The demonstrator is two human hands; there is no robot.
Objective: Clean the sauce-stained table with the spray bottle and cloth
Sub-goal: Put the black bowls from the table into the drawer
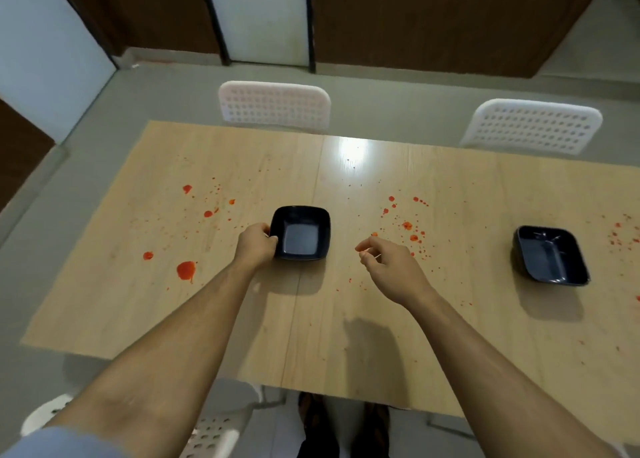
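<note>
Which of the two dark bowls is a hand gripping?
The middle bowl: the left hand grips its rim. The right-side bowl stands untouched.

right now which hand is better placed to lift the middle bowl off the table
Left. The left hand already grips the near-left rim of the middle bowl; the right hand hangs apart from it, over the sauce splatters.
</note>
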